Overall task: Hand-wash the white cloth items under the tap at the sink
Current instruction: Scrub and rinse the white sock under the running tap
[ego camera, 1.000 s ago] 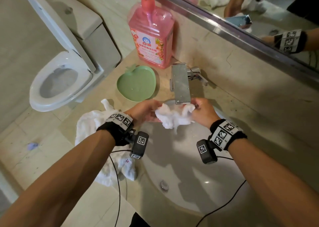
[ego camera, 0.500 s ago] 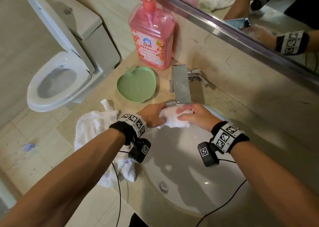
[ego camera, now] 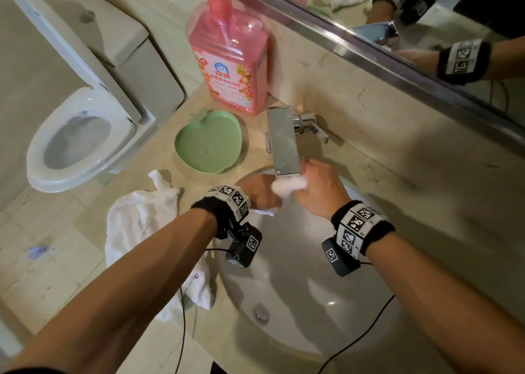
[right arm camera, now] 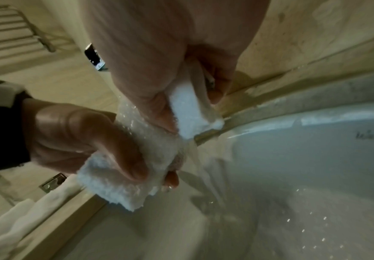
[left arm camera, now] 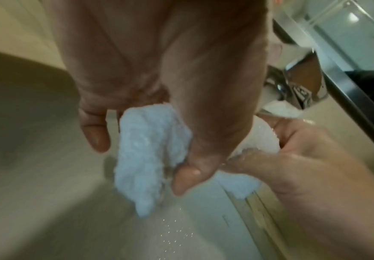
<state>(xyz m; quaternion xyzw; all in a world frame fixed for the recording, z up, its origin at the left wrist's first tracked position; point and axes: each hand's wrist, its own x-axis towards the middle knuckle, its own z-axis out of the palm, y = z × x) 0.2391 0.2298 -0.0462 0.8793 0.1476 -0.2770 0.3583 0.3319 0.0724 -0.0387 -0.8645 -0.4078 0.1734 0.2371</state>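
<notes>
Beige stone bench [ego camera: 397, 191] w/ a white sink [ego camera: 298, 274] sunk into it, mirror [ego camera: 426, 32] along the back wall. Chrome tap [ego camera: 284, 143] sticks out over the basin, water running from its end. Both hands are right under the spout, over the back of the sink. Left hand [ego camera: 261, 191] has fingers curled round one end of a small white cloth [ego camera: 288, 187]; left wrist view shows thumb [left arm camera: 195, 168] pinching the fabric, a wet end hanging down. Right hand [ego camera: 318, 189] grips the other end, fingers wrapped round it; in the right wrist view the stream runs over the cloth [right arm camera: 188, 112] and off into the basin. Cloth is bunched tight betw. the two hands, which touch.

Left of the sink on the bench: a heap of white cloth items [ego camera: 142, 231], partly hanging over the front edge. Behind it a green apple-shaped dish [ego camera: 208, 144], then a pink detergent bottle [ego camera: 230, 69] against the wall. Toilet [ego camera: 79, 135], lid up, stands far left on the tiled floor.
</notes>
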